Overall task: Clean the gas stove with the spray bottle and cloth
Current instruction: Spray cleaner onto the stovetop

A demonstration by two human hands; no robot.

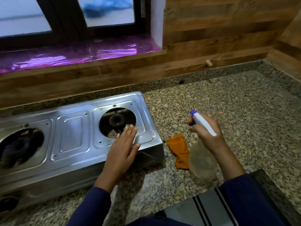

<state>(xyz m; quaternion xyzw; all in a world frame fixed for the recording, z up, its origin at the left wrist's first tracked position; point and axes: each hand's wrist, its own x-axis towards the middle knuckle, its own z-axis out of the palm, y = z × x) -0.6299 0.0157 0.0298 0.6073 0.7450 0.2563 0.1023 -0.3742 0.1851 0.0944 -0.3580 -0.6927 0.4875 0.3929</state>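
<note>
— What is held nearest the camera, and how?

— The spray bottle (pixel 202 154) is gripped by the right hand (pixel 210 132), the fingers wrapped round its neck and one finger seemingly laid at the trigger under the white-and-blue head (the bottle is blurred, so the trigger itself cannot be made out). The clear body hangs down toward the person; the nozzle is pointed away and to the left.

— And the other hand?

— The left hand (pixel 121 149) is laid flat and spread, palm down, on the front right corner of the gas stove (pixel 70 136). Nothing is pinched in it. The fingertips reach the rim of the right burner opening (pixel 117 122).

— Where is the cloth?

— The orange cloth (pixel 179 150) is left crumpled on the granite counter (pixel 236 98), between the two hands, just beside the stove's right end and partly hidden behind the bottle. It is touched by neither hand.

— So what does the coming move turn on?

— The stove lies to the left of the bottle, its long axis running left to right and slightly away. The nozzle is already turned that way, so a spray across the steel top is judged likely, and the left hand sits in that path. The cloth is about equally near both hands, but only the left is free.
</note>
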